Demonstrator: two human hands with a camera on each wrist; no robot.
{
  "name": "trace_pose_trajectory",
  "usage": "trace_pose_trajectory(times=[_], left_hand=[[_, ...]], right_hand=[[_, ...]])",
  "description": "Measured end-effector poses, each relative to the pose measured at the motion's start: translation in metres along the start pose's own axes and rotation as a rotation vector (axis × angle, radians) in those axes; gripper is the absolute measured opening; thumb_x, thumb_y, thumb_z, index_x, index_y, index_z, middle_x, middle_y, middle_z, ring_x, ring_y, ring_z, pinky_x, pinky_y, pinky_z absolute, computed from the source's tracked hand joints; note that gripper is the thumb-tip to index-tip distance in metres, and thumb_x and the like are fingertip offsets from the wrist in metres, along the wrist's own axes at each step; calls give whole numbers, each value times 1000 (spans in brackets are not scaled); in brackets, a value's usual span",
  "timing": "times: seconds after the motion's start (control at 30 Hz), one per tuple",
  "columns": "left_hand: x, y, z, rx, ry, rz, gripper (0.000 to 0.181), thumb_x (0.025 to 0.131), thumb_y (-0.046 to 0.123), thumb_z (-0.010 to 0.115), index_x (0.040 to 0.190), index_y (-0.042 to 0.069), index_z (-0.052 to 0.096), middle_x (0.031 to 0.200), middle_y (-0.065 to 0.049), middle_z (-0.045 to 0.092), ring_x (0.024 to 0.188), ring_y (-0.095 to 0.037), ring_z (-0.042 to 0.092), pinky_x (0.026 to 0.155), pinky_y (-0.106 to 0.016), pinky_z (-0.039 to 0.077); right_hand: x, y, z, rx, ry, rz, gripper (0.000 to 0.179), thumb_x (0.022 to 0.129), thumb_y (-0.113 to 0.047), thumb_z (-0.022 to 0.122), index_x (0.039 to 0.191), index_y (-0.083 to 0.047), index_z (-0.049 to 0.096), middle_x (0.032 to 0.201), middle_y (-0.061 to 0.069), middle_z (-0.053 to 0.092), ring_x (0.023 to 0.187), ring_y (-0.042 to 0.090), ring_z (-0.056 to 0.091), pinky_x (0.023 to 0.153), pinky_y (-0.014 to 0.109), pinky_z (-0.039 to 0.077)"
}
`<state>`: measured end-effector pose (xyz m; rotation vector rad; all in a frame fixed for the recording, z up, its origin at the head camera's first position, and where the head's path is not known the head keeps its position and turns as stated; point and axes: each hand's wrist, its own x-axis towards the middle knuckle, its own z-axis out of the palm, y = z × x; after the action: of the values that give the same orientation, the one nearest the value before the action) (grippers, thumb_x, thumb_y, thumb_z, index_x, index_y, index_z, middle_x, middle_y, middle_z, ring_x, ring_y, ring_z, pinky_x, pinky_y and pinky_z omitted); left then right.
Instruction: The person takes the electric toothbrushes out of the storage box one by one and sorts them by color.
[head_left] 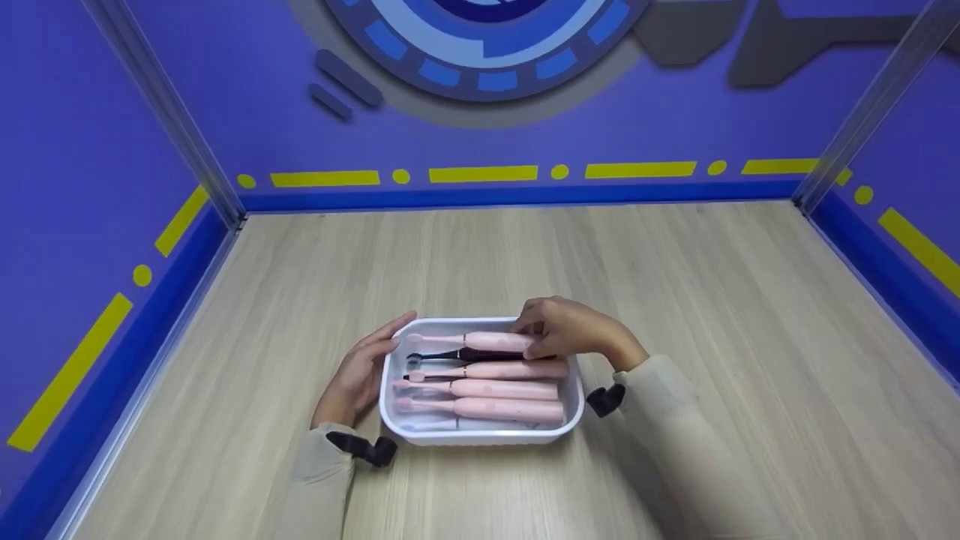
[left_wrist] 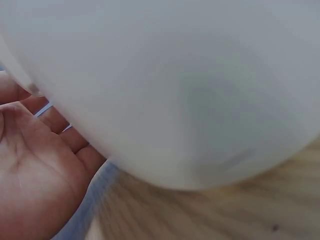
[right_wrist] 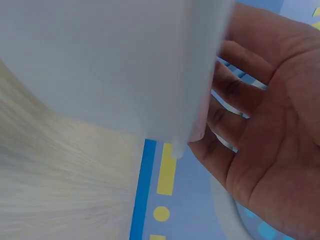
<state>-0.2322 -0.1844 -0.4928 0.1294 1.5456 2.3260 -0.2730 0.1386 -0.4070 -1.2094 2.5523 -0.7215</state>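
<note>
A white plastic tub (head_left: 481,438) stands on the table with several electric toothbrushes lying side by side in it. My left hand (head_left: 360,379) holds the tub's left side, thumb at the rim and fingers along the outside wall. Over the back right corner, my right hand (head_left: 574,328) grips the handle end of the rearmost pink toothbrush (head_left: 491,341). Its thumb lies by the black toothbrush (head_left: 484,355). Nearer the front are more pink toothbrushes, such as the front pink one (head_left: 506,409). In the right wrist view, a pink end (right_wrist: 201,122) shows between tub wall and fingers.
The wood-grain table (head_left: 360,277) extends around the tub. Purple-blue panels with yellow marks, such as the back wall (head_left: 480,142), enclose it at the left, back and right. A black wrist camera (head_left: 606,400) sits close to the tub's right side.
</note>
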Motion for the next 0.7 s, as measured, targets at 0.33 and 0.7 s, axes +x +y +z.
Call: trace_pose_trajectory(times=[0.33, 0.7], left_hand=[[1, -4, 1, -18, 3, 12, 51, 98, 4, 33, 149, 1, 30, 158, -11, 27, 140, -23, 32, 116, -38, 27], [0, 0, 0, 8, 11, 2, 51, 98, 4, 31, 149, 4, 31, 157, -13, 28, 138, -21, 37, 115, -37, 29]], right_hand=[[-3, 7, -9, 203, 114, 37, 29, 81, -5, 69, 110, -4, 71, 101, 11, 65, 92, 22, 62, 79, 31, 57], [-2, 16, -11, 311, 372, 43, 29, 81, -4, 72, 110, -2, 69, 103, 13, 64, 89, 19, 58, 77, 32, 55]])
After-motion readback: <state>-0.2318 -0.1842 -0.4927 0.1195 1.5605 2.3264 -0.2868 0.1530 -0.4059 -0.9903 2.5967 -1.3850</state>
